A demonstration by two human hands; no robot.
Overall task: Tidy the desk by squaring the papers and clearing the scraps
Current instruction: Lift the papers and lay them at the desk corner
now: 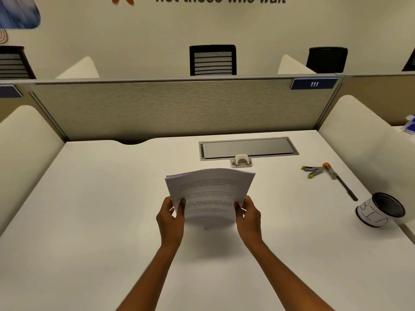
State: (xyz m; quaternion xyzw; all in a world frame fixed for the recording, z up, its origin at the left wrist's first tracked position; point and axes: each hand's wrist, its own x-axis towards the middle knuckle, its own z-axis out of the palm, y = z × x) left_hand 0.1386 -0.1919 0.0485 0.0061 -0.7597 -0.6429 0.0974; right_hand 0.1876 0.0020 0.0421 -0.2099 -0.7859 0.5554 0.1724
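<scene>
Head view: at centre, a stack of printed papers (210,194) held upright, lower edge toward the white desk (89,209), top edge bowed and the sheets slightly fanned at the upper left corner. Left hand (171,217) at 9 o'clock of the stack, fingers (182,204) curled round its left edge, thumb on the near face. Right hand (248,215) at 3 o'clock of the stack, fingers (238,207) curled round the right edge likewise. Just below the stack, at 6 o'clock, a faint small mark or scrap (207,227) on the desk, too small to tell which. At 12 o'clock of the papers, near but apart, a small white hole punch (241,160), touching the front rim of a grey cable hatch (248,148) set flush in the desk. At 2 o'clock, well apart, a staple remover with green tips (313,171) just beside a dark pen with an orange cap (339,181), lying diagonally. At 3 o'clock, near the desk's right edge, a black mesh cup (381,212) wrapped in a white handwritten label, tilted. Behind the desk at 12 o'clock, a beige partition (168,108) bearing a blue tag reading 111 (314,83); beyond it, black office chairs (213,60).
</scene>
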